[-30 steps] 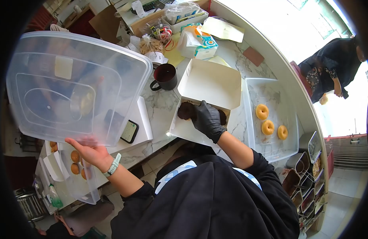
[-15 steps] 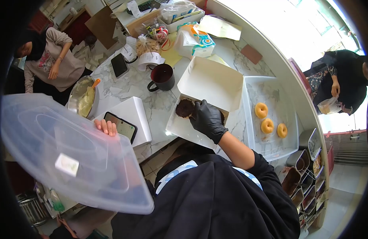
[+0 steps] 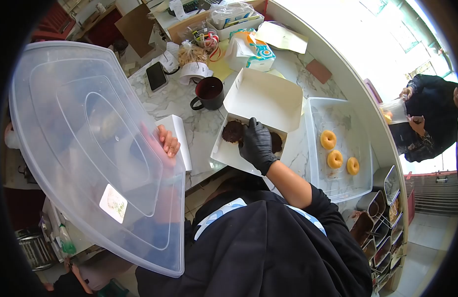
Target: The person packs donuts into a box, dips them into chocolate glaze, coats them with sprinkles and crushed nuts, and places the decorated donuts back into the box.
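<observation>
My left hand [image 3: 168, 141] is curled round the edge of a large clear plastic lid [image 3: 80, 163], which is tilted upright at my left. A white sticker is on the lid. Black-gloved, my right hand [image 3: 258, 147] reaches into an open white cardboard box [image 3: 262, 99] on the counter. Its fingers are closed at the edge of a dark chocolate-topped doughnut [image 3: 233, 132]; what lies between them is hidden. Another dark-topped doughnut [image 3: 276, 142] shows partly behind the glove. Right of the box, a clear plastic tub [image 3: 340, 188] holds several plain ring doughnuts [image 3: 335, 159].
A black mug [image 3: 209, 94], a phone [image 3: 156, 76] and a tissue pack [image 3: 251, 52] stand beyond the box. Metal containers [image 3: 372, 203] sit in a rack at the right. Another person [image 3: 427, 116] stands beyond the counter with a plastic bag.
My left hand has swung the lid up and more upright, moving right. The lid now covers the bowl and the phone near it. My right hand has stayed in the box, shifting slightly.
</observation>
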The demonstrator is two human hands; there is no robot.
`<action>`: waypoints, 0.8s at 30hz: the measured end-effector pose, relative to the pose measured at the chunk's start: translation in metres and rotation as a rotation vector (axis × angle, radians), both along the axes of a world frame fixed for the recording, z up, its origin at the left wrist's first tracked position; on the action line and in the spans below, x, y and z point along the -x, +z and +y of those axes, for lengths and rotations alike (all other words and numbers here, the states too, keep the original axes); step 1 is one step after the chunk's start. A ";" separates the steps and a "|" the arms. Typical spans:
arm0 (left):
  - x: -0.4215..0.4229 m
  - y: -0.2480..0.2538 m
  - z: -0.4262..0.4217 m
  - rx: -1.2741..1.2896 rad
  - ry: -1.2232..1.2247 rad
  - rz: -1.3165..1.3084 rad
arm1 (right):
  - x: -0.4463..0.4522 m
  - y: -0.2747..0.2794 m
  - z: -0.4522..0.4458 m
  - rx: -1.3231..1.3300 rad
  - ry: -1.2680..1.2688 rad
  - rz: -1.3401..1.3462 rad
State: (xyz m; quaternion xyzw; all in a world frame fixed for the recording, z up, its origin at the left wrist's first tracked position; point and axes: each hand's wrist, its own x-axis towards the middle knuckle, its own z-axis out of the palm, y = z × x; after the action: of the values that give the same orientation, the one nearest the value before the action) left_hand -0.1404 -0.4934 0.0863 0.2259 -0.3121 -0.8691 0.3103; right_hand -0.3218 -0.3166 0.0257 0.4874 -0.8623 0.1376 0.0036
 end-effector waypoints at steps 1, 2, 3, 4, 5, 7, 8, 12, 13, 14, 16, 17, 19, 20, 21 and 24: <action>0.001 0.003 0.003 -0.010 0.008 -0.008 | 0.001 0.000 0.000 0.000 0.001 0.002; 0.002 0.005 0.006 -0.019 0.017 -0.016 | 0.001 0.000 -0.001 0.001 0.003 0.004; 0.002 0.007 0.007 -0.014 0.032 -0.019 | 0.002 0.000 -0.001 0.000 0.003 0.011; 0.001 0.010 0.008 -0.010 0.047 -0.022 | 0.002 0.000 0.000 -0.001 0.003 0.019; 0.000 0.012 0.010 -0.005 0.061 -0.026 | 0.002 0.000 0.000 -0.002 0.003 0.025; 0.000 0.016 0.011 -0.004 0.088 -0.027 | 0.002 -0.002 0.000 0.021 0.003 0.052; 0.000 0.018 0.012 -0.003 0.102 -0.027 | 0.002 -0.002 0.000 0.032 0.004 0.065; -0.002 0.019 0.012 0.000 0.117 -0.027 | 0.001 0.001 0.000 -0.007 0.009 0.022; -0.002 0.019 0.012 -0.001 0.118 -0.032 | 0.000 0.002 0.001 -0.012 0.004 0.017; -0.002 0.018 0.012 -0.002 0.119 -0.036 | 0.000 0.003 0.001 -0.017 0.000 0.012; -0.002 0.017 0.012 -0.008 0.115 -0.054 | 0.001 0.003 0.003 -0.001 0.014 -0.001; -0.002 0.017 0.012 -0.010 0.112 -0.063 | 0.002 0.003 0.004 0.007 0.021 -0.008; -0.001 0.015 0.012 -0.006 0.112 -0.069 | 0.004 0.009 0.007 -0.010 0.043 -0.057; -0.001 0.014 0.012 -0.004 0.111 -0.072 | 0.004 0.011 0.007 -0.019 0.053 -0.081; 0.000 0.014 0.012 -0.011 0.093 -0.067 | 0.005 0.012 0.007 -0.015 0.055 -0.078; 0.003 0.013 0.014 -0.037 0.033 -0.051 | 0.006 0.011 0.007 -0.007 0.051 -0.061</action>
State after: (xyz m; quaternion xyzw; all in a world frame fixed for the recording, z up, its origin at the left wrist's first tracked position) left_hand -0.1432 -0.4791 0.0989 0.2589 -0.2997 -0.8634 0.3125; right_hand -0.3281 -0.3100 0.0364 0.5046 -0.8499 0.1494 -0.0279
